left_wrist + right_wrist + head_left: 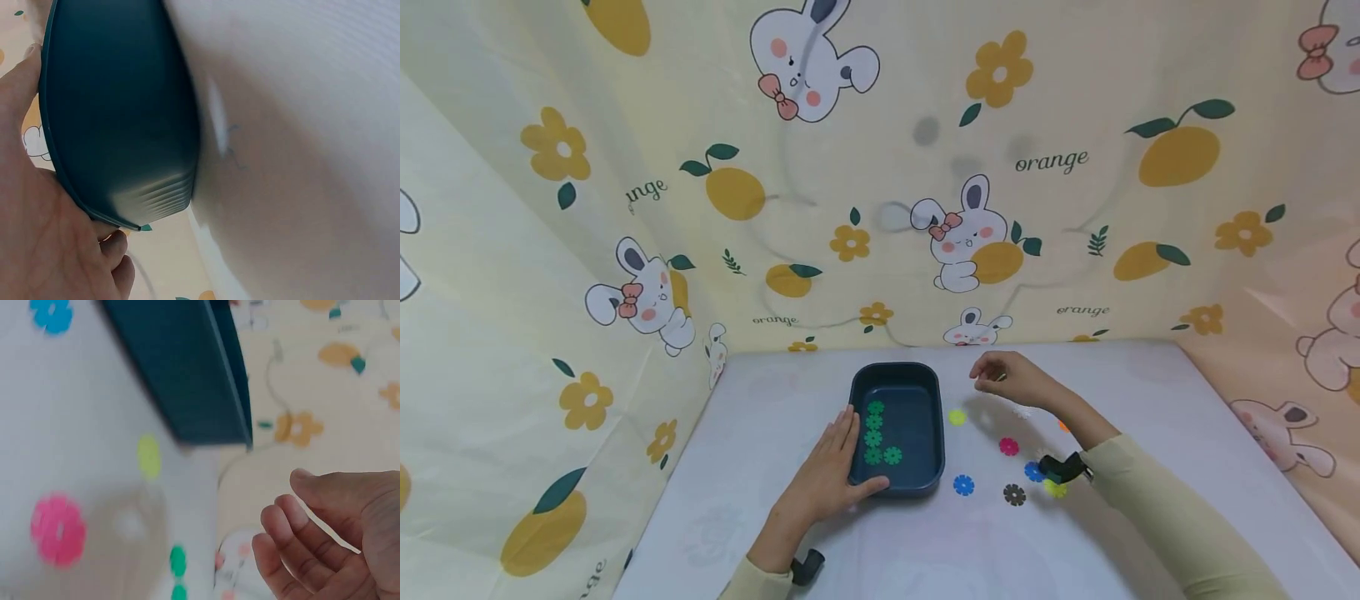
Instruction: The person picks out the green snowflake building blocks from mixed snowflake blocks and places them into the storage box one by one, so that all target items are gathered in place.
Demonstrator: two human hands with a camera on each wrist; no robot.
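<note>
Left hand (827, 473), thumb spread wide, rests against dark-blue tray (917, 433) holding green notched discs (873, 437); right hand (1018, 380), fingers loosely curled, thumb apart, hovers over table (805, 375).

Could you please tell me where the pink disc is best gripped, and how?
I'd pinch the pink disc by opposite sides of its notched rim, with the right hand coming from above: it lies flat on the table, so its edge seems the likeliest hold.
</note>
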